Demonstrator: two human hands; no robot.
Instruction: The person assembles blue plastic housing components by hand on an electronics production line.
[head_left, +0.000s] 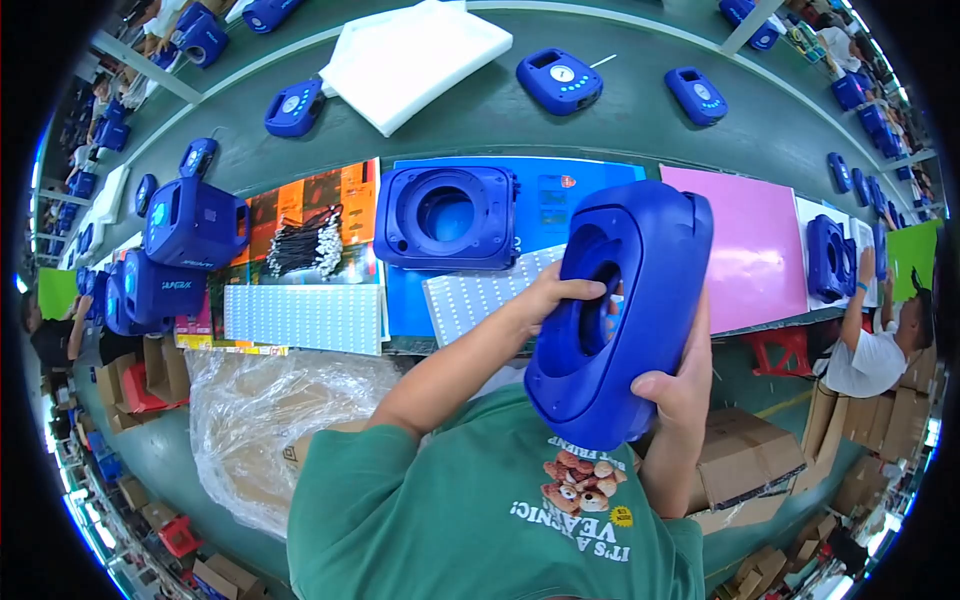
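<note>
A blue plastic housing (650, 290) with a round opening in its face is tilted on edge in front of my chest. My left hand (560, 292) is closed on its left side, the thumb at the rim of the opening and fingertips partly visible through it. Around the right side wraps my right hand (680, 385), its thumb pressed on the lower edge and its other fingers hidden. A second blue housing (492, 215) lies open on the blue sheet (410, 300), left of the one I hold. Beside that sheet is a bundle of black wires (305, 242) with white connectors.
Dotted light sheets (303, 315) lie along the near bench edge. Stacked blue housings (195, 225) stand left; a pink sheet (735, 250) lies right. Beyond, a green belt carries blue units (560, 82) and white foam (415, 60). A co-worker (870, 350) works at right, near cartons (750, 455).
</note>
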